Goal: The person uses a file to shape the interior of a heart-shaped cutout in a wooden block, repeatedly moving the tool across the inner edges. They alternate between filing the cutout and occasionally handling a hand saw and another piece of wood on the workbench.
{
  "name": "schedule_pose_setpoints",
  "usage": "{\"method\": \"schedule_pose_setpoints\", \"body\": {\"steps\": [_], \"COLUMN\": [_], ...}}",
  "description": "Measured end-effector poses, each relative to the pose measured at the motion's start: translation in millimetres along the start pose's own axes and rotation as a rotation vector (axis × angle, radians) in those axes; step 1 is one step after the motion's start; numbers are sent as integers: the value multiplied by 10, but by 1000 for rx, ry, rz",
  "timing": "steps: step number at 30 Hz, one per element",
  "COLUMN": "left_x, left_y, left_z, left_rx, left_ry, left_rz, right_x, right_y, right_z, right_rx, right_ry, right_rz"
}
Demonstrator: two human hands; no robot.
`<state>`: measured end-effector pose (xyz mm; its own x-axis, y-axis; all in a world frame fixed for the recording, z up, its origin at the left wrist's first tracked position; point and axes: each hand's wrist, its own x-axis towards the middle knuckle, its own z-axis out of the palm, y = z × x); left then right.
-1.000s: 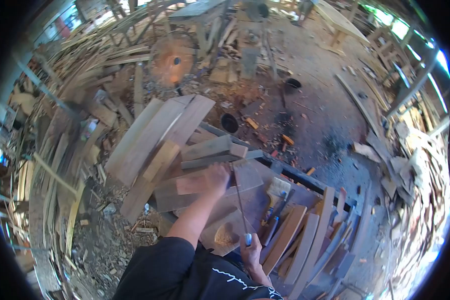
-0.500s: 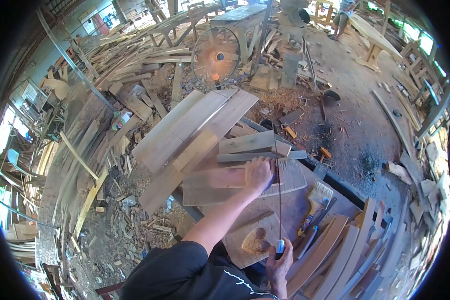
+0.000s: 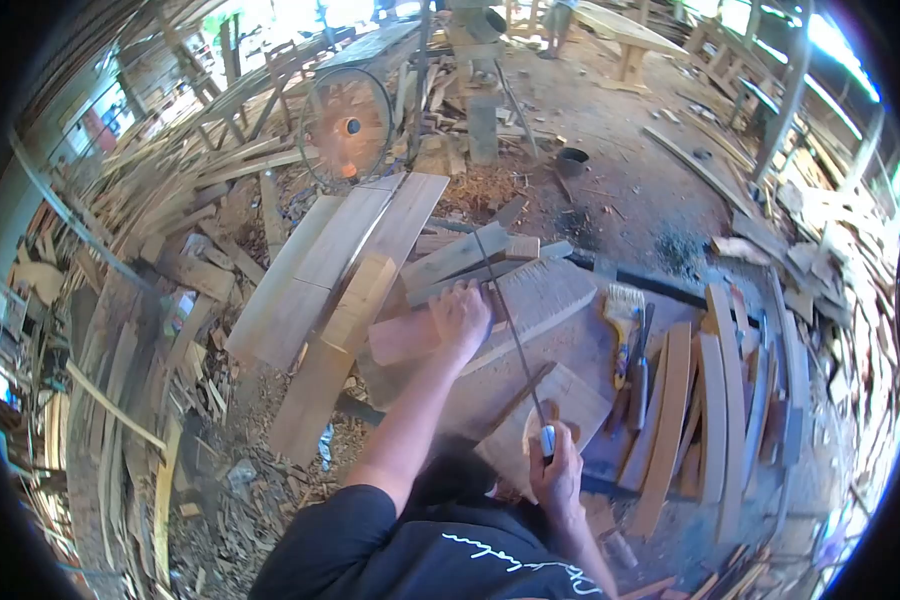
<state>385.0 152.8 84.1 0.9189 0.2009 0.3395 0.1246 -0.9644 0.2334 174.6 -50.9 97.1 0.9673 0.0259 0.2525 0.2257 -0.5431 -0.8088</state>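
Long thin tool (image 3: pixel 519 345) — handle (image 3: pixel 548 438) clasped in curled right hand (image 3: pixel 557 470) — left hand (image 3: pixel 462 314) beside tool, grip unclear.

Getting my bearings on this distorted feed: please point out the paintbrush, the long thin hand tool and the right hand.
Paintbrush (image 3: pixel 622 343): head view, on its handle.
Long thin hand tool (image 3: pixel 547 440): head view, on its pale handle.
Right hand (image 3: pixel 559 470): head view, middle of the hand.

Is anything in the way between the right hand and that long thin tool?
Nothing visible is: the right hand is closed around the handle of the long thin tool. The left hand is close beside the tool's far part; I cannot tell whether they touch.
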Motion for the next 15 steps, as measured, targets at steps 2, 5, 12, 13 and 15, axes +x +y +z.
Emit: {"method": "schedule_pose_setpoints", "body": {"steps": [2, 5, 12, 13, 15], "left_x": [5, -88, 92, 103, 121], "left_y": [-119, -205, 12, 48, 4], "left_z": [199, 636, 87, 7, 50], "left_rx": [-14, -24, -184, -128, -61], "left_ry": [-132, 38, -189, -226, -259], "left_rz": [-31, 0, -192, -198, -193], "right_x": [-31, -37, -416, -501, -545], "right_y": [-33, -73, -119, -100, -105], "right_z": [143, 131, 0, -12, -1], "right_rx": [-42, -103, -87, -73, -57], "right_ry": [52, 38, 94, 90, 119], "right_rz": [-13, 59, 58, 69, 50]}}
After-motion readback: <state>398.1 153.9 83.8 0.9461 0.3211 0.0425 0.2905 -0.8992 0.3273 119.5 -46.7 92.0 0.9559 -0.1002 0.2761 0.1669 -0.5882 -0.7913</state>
